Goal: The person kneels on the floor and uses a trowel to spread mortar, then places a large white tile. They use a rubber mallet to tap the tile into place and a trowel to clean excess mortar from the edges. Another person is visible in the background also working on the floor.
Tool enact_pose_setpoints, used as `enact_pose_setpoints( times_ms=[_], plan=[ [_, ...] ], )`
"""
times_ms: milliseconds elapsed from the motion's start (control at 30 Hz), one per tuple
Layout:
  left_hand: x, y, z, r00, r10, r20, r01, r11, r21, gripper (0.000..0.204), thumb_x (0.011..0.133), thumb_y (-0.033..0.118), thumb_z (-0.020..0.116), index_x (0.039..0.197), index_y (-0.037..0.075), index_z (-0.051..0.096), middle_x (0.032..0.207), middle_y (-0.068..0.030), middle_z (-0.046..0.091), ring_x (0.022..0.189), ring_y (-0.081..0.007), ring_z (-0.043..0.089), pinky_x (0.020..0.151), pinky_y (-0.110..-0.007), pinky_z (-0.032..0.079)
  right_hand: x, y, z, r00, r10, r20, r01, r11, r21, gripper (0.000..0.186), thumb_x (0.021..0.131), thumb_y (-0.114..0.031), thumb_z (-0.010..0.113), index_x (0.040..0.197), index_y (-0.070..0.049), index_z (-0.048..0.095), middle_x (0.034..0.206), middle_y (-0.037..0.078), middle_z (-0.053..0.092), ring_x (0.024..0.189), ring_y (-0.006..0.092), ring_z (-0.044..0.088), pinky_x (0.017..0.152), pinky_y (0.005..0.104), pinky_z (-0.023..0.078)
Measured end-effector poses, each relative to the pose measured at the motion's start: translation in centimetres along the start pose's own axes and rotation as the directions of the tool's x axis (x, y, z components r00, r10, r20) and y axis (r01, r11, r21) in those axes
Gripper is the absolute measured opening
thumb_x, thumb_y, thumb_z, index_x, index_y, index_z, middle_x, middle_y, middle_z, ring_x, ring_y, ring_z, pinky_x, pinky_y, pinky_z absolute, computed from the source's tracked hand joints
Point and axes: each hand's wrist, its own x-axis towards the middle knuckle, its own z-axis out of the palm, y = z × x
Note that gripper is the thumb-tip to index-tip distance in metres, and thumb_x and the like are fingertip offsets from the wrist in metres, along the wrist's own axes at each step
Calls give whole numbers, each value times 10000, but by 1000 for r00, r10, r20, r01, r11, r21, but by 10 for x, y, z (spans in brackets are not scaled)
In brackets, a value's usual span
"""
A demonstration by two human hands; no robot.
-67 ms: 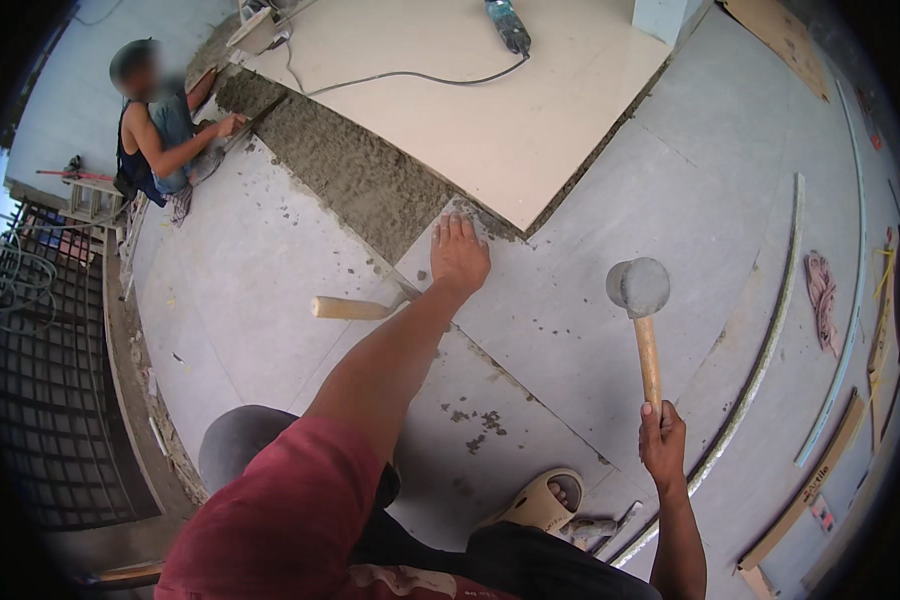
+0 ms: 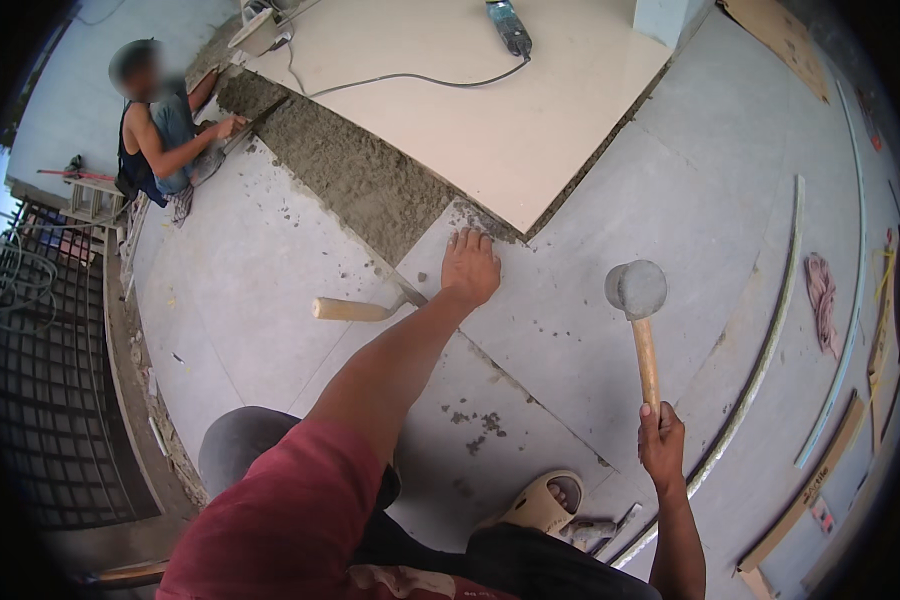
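My left hand lies on a grey floor tile, fingers stretched toward the tile's mortar-smeared far edge. My right hand is wrapped round the wooden handle of a rubber mallet; its grey head is over the tiles on the right. Left of my left forearm rests a trowel with a pale wooden handle, its blade partly hidden by the arm. Beyond my left hand runs a strip of wet mortar, bordered on the far side by a large cream tile.
A co-worker squats at the far left, holding a long tool by the mortar. A corded power tool lies on the cream tile. A long metal straightedge and a crumpled cloth lie on the right. Mortar crumbs dot the near tile.
My left hand has slid slightly right and nearer over the tile. My right hand and the mallet stay almost still.
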Motion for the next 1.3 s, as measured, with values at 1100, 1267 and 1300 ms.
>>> enact_pose_setpoints(
  times_ms=[1100, 1267, 1300],
  plan=[
    [-161, 67, 87, 983, -148, 108, 166, 969, -181, 817, 1038, 539, 295, 1548, -74, 118, 1636, -249, 57, 1529, -372, 43, 1248, -469, 60, 35, -93, 62, 891, -339, 301, 386, 916, -111, 331, 989, -299, 584, 856, 0, 530, 589, 176, 568, 544, 390, 603, 522, 437, 463],
    [-154, 75, 91, 994, -95, 57, 102, 987, -122, 830, 1034, 552, 294, 1548, -76, 117, 1637, -252, 44, 1529, -376, 41, 1246, -475, 57, 31, -8, 72, 906, -368, 211, 410, 887, -215, 387, 1003, -344, 578, 850, 10, 541, 572, 171, 555, 521, 357, 592, 507, 422, 444],
    [-156, 69, 101, 995, -103, 12, 104, 981, -163, 841, 1030, 557, 307, 1539, -89, 133, 1631, -270, 46, 1526, -389, 45, 1243, -486, 59, 37, -18, 73, 913, -323, 251, 381, 894, -235, 386, 1006, -339, 571, 846, 11, 543, 570, 166, 549, 511, 336, 580, 502, 413, 438]
  ],
)
